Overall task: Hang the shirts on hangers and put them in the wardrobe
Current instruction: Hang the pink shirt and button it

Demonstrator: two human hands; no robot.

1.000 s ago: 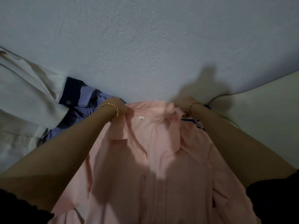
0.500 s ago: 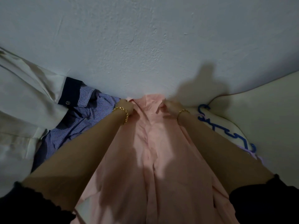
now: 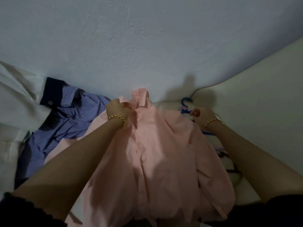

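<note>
A pink button-up shirt (image 3: 157,153) lies front-up on the bed, its collar pointing at the wall. My left hand (image 3: 117,109) grips the left side of that collar. My right hand (image 3: 202,116) is off the shirt, to its right, with fingers curled at the neck of a blue hanger (image 3: 186,102). That hanger lies in a small pile of hangers which my right arm and the shirt partly cover. A blue striped shirt (image 3: 62,131) with a navy cuff lies crumpled to the left, partly under the pink one.
A cream garment (image 3: 18,105) is spread at the far left. The pale wall (image 3: 147,46) runs just behind the collar. A cream cushion or mattress edge (image 3: 249,104) rises on the right. Dark hanger parts (image 3: 229,169) show below my right forearm.
My right hand let go of the pink collar and moved right onto the hangers. The shirt front went from spread open to closed and bunched. My left hand stays on the collar.
</note>
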